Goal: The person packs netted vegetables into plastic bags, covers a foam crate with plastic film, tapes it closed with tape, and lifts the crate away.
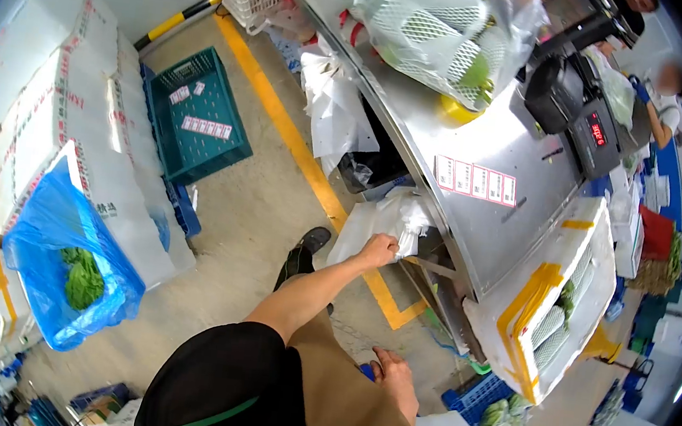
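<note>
My left hand (379, 250) reaches out below the edge of the steel table, its fingers closed on a white plastic bag (397, 219) in a bunch of thin bags hanging there. Close to my apron, my right hand (396, 381) is curled around a small blue object (368, 372), mostly hidden by the fingers. On the steel table (474, 228) above lies a strip of printed labels (474, 181). A large clear bag of net-wrapped green produce (437, 35) rests farther back.
A scale (586, 127) with a red display stands on the table. An open foam box (548, 312) of netted produce leans at its corner. To the left are a green crate (196, 121), stacked foam boxes (58, 113) and a blue bag (72, 250) holding leafy greens. Another person (664, 107) is at the far right.
</note>
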